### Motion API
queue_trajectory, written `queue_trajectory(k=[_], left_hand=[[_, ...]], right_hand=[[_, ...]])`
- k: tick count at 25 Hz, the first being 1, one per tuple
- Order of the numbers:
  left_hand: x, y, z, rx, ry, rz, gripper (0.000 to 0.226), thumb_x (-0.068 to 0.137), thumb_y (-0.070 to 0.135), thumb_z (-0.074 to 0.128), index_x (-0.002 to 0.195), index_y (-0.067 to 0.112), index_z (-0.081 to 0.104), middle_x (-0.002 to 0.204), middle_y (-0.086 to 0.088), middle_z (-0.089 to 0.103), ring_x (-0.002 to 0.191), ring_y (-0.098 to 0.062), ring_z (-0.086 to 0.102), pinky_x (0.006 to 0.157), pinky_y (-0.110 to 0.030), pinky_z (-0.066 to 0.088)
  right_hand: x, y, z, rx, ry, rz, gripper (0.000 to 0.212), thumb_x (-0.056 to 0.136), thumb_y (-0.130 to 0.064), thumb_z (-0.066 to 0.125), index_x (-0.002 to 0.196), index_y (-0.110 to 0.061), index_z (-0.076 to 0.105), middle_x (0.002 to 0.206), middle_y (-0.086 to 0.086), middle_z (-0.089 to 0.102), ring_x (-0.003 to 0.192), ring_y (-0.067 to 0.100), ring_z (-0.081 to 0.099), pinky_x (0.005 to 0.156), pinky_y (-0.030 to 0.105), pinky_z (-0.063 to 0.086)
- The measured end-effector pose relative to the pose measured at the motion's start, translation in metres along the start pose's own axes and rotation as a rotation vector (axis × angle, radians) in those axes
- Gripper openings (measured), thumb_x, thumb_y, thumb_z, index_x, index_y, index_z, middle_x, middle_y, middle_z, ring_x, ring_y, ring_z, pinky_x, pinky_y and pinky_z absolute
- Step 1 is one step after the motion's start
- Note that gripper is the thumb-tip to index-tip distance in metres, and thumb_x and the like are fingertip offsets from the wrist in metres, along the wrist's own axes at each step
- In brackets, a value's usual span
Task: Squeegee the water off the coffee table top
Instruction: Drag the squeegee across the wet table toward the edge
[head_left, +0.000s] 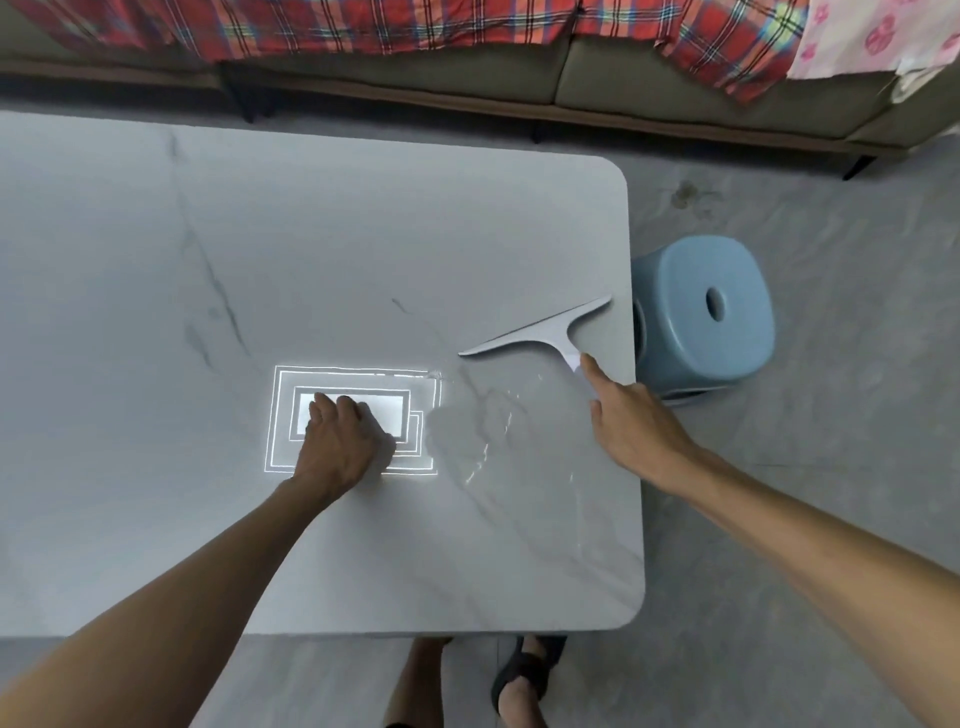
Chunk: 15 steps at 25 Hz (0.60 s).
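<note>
White squeegee (540, 332) lies flat near the right edge of the coffee table top (363, 234), its short handle pointing at the person and the water film (478, 431) just beside it on the near side. Right hand (634, 421) is released, index finger stretched to the handle tip with no grip yet; left hand (340, 441) rests mid-table, fingers curled under, nothing seen in it. Squeegee looks light and stiff with a soft blade edge, maybe slick when wet: take the handle stub, not the blade.
</note>
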<state>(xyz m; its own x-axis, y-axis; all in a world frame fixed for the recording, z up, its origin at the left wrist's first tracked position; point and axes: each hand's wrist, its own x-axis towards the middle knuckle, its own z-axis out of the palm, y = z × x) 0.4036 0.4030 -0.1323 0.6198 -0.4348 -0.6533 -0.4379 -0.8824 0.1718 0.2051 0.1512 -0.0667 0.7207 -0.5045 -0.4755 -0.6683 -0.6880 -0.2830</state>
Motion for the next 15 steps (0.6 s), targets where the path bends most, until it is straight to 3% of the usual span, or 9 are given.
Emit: queue_trajectory(k=[3, 4, 5, 6, 8, 11, 13, 15], left_hand=[[-0.038, 0.012, 0.029, -0.005, 0.027, 0.058, 0.066, 0.082, 0.008, -0.003, 0.135, -0.001, 0.037, 0.123, -0.015, 0.045, 0.109, -0.033, 0.043, 0.099, -0.043, 0.038], [-0.051, 0.015, 0.044, -0.094, 0.027, -0.028, 0.056, 0.089, 0.009, 0.006, 0.133, -0.001, 0.038, 0.122, -0.015, 0.046, 0.108, -0.032, 0.044, 0.098, -0.043, 0.04], [-0.059, 0.016, 0.06, -0.122, 0.022, 0.016, 0.045, 0.094, 0.011, 0.019, 0.132, -0.002, 0.04, 0.122, -0.017, 0.046, 0.107, -0.033, 0.045, 0.095, -0.043, 0.042], [-0.065, 0.021, 0.064, -0.26, 0.022, -0.056, 0.038, 0.095, 0.012, 0.032, 0.129, -0.002, 0.043, 0.123, -0.02, 0.047, 0.107, -0.035, 0.047, 0.093, -0.042, 0.043], [-0.076, 0.026, 0.073, -0.304, 0.033, -0.091, 0.03, 0.093, 0.018, 0.049, 0.12, 0.003, 0.049, 0.124, -0.022, 0.048, 0.108, -0.036, 0.053, 0.087, -0.039, 0.045], [-0.094, 0.026, 0.085, -0.248, -0.018, -0.037, 0.028, 0.092, 0.021, 0.053, 0.115, 0.006, 0.047, 0.119, -0.018, 0.056, 0.1, -0.035, 0.058, 0.078, -0.035, 0.044], [-0.102, 0.024, 0.088, -0.271, -0.017, -0.006, 0.027, 0.092, 0.022, 0.052, 0.113, 0.006, 0.045, 0.114, -0.016, 0.061, 0.092, -0.032, 0.059, 0.073, -0.035, 0.043], [-0.105, 0.022, 0.086, -0.299, 0.023, -0.024, 0.028, 0.09, 0.022, 0.053, 0.114, 0.008, 0.045, 0.112, -0.014, 0.063, 0.09, -0.031, 0.059, 0.071, -0.035, 0.042]], right_hand=[[-0.037, 0.018, 0.011, -0.023, -0.002, -0.04, 0.059, 0.093, -0.01, 0.039, 0.146, -0.027, 0.023, 0.078, 0.018, 0.061, 0.074, 0.041, 0.058, 0.055, 0.034, 0.036], [-0.048, 0.024, 0.013, -0.032, -0.011, -0.043, 0.06, 0.093, -0.01, 0.04, 0.148, -0.027, 0.022, 0.076, 0.016, 0.06, 0.075, 0.04, 0.058, 0.056, 0.034, 0.036], [-0.058, 0.029, 0.015, -0.044, -0.026, -0.038, 0.062, 0.092, -0.009, 0.04, 0.148, -0.028, 0.021, 0.074, 0.013, 0.058, 0.075, 0.039, 0.058, 0.056, 0.034, 0.037], [-0.069, 0.035, 0.016, -0.06, -0.046, -0.031, 0.064, 0.092, -0.009, 0.04, 0.149, -0.029, 0.02, 0.074, 0.011, 0.057, 0.074, 0.038, 0.058, 0.057, 0.035, 0.039], [-0.09, 0.045, 0.016, -0.091, -0.091, -0.016, 0.066, 0.092, -0.009, 0.039, 0.15, -0.032, 0.017, 0.071, 0.008, 0.052, 0.068, 0.034, 0.052, 0.057, 0.035, 0.04], [-0.114, 0.055, 0.008, -0.121, -0.096, -0.024, 0.062, 0.091, -0.009, 0.04, 0.146, -0.033, 0.025, 0.06, 0.0, 0.043, 0.053, 0.025, 0.042, 0.053, 0.033, 0.035], [-0.117, 0.061, -0.003, -0.094, -0.013, -0.015, 0.054, 0.092, -0.013, 0.041, 0.14, -0.035, 0.031, 0.055, -0.005, 0.04, 0.046, 0.015, 0.038, 0.049, 0.031, 0.031], [-0.114, 0.059, -0.011, -0.101, 0.031, -0.019, 0.052, 0.094, -0.017, 0.04, 0.141, -0.037, 0.031, 0.055, -0.005, 0.038, 0.047, 0.019, 0.038, 0.051, 0.031, 0.032]])
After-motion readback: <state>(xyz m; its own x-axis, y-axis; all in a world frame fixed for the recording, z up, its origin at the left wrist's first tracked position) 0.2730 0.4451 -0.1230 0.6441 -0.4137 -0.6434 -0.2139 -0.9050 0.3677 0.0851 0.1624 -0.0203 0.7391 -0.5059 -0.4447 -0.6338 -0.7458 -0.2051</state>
